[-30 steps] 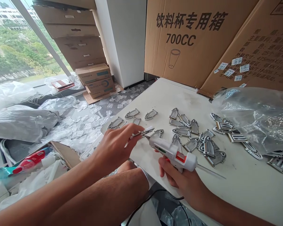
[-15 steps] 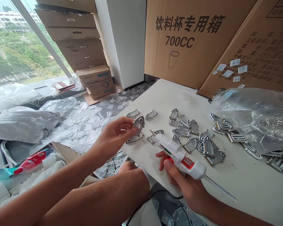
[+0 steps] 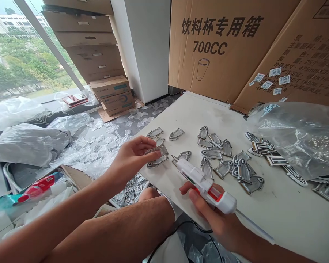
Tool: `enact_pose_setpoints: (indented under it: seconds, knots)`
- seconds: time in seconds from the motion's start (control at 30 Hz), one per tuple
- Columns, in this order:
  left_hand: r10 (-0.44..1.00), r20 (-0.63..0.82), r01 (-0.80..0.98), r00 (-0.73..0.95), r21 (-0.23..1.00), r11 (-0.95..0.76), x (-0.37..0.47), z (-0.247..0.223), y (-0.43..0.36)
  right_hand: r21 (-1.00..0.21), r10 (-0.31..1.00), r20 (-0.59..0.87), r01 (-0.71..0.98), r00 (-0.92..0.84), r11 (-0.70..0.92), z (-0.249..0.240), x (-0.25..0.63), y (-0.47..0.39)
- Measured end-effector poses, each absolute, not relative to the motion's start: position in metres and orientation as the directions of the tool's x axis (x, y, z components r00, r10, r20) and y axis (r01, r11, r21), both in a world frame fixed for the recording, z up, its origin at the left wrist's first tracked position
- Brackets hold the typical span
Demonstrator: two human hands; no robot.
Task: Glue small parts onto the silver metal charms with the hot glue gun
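My left hand (image 3: 137, 153) pinches a small grey arch-shaped frame piece (image 3: 162, 150) between thumb and fingers, over the left edge of the white table (image 3: 178, 113). In my right hand (image 3: 211, 208) is a white hot glue gun (image 3: 201, 180) with red parts, its fingers closed round the handle. A clear glue stick (image 3: 256, 226) juts from the back of the gun. The nozzle points left, close to the held piece but apart from it. Similar pieces lie beside the left hand, and a loose cluster of them (image 3: 222, 168) spreads to the right of the nozzle.
A clear plastic bag (image 3: 296, 135) with more pieces sits at the table's right. Large cardboard sheets (image 3: 214, 73) stand behind the table. Below left are an open carton (image 3: 74, 177) and a floor strewn with small plastic bags (image 3: 98, 146). A black cord (image 3: 170, 233) hangs by my leg.
The piece in my left hand has turned from upright to a flatter tilt. The glue gun has shifted slightly left and down, bringing its nozzle nearer the piece.
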State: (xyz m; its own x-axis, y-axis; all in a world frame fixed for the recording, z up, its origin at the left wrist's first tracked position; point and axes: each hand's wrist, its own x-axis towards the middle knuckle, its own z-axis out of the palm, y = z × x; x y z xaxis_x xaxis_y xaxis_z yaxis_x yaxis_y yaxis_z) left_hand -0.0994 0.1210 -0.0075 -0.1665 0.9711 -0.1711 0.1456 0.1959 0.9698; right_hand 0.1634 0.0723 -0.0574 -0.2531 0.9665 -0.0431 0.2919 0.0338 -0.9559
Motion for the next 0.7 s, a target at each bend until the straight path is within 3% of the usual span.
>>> enact_pose_setpoints:
  seconds: [0.13, 0.7]
  knots:
    - [0.975, -0.181, 0.142, -0.126, 0.97, 0.198, -0.095, -0.007, 0.118, -0.973, 0.912, -0.056, 0.226, -0.406, 0.041, -0.045, 0.166, 0.081]
    - [0.957, -0.285, 0.12, -0.05, 0.95, 0.289, -0.084, 0.008, 0.107, -0.961, 0.922, -0.086, 0.275, -0.377, 0.022, -0.044, 0.164, 0.081]
